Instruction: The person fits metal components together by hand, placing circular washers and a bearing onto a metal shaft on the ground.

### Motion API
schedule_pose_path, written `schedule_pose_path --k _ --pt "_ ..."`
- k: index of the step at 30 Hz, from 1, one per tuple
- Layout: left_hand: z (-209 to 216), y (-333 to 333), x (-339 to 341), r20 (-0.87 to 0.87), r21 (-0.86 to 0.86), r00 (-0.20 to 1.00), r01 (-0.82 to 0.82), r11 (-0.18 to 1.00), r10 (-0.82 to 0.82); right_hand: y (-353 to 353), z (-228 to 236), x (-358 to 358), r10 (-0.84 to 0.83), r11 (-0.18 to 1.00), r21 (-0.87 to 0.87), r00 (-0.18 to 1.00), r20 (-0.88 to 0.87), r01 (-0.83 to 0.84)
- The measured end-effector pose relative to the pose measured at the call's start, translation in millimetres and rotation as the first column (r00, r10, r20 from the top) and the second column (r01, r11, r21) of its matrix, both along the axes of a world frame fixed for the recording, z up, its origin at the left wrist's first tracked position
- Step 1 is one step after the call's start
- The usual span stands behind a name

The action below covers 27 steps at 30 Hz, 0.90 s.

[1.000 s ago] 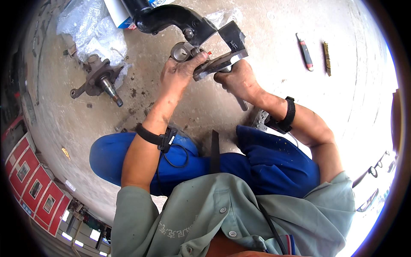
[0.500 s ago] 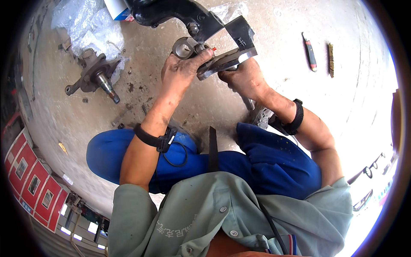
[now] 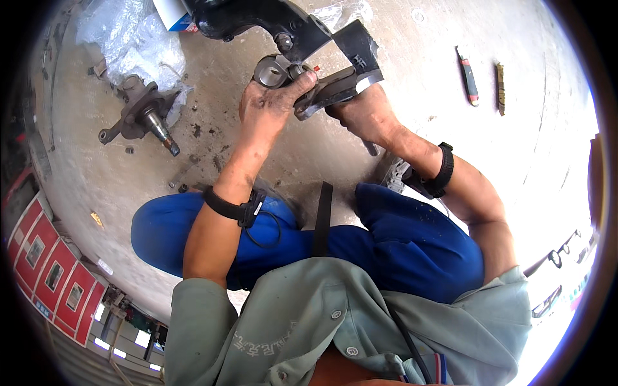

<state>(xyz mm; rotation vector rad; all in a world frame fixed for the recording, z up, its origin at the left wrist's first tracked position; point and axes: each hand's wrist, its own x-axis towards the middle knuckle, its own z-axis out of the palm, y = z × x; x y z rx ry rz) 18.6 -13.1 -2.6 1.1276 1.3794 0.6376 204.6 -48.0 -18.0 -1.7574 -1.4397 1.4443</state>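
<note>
A grey metal steering knuckle [image 3: 328, 94], with a round bore at its left and a flat dark arm at its right, sits at the end of a black beam [image 3: 257, 19]. My left hand [image 3: 267, 106] is closed on its bored end, thumb along the top. Just beneath the flat arm, my right hand [image 3: 367, 116] is closed around a metal bar [image 3: 371, 148], whose end pokes out below the fist. Whether this bar belongs to the knuckle I cannot tell. A dark plate [image 3: 357, 48] rises behind the flat arm.
On the floor at left lies another steering knuckle [image 3: 141, 112] with a spindle, beside clear plastic wrap [image 3: 138, 51]. A red-and-black handled knife [image 3: 468, 77] and a yellowish strip [image 3: 500, 89] lie at right. My blue-trousered knees flank the work; a shoe [image 3: 394, 172] is near my right forearm.
The knuckle and both hands have shifted slightly up and left, and the flat arm has tilted. Less of the bar shows below my right hand.
</note>
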Motion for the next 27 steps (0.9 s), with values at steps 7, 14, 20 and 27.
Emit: schedule_pose_path --k 7,14,20,27 --pt "-3 9 3 0.106 -0.007 0.993 -0.057 0.998 0.058 18 4 0 0.069 0.989 -0.139 0.996 0.06 -0.06" --pt "5 11 2 0.057 -0.102 0.998 -0.015 0.995 0.021 7 -1 -1 0.042 0.996 0.077 0.997 0.063 -0.047" --pt "-6 11 1 0.084 -0.033 0.995 -0.053 0.998 0.056 17 -5 -4 0.102 0.994 0.028 0.991 0.09 -0.105" --pt "1 12 10 0.131 0.02 0.986 -0.111 0.994 0.107 22 -11 0 0.141 0.973 0.169 0.985 0.094 -0.156"
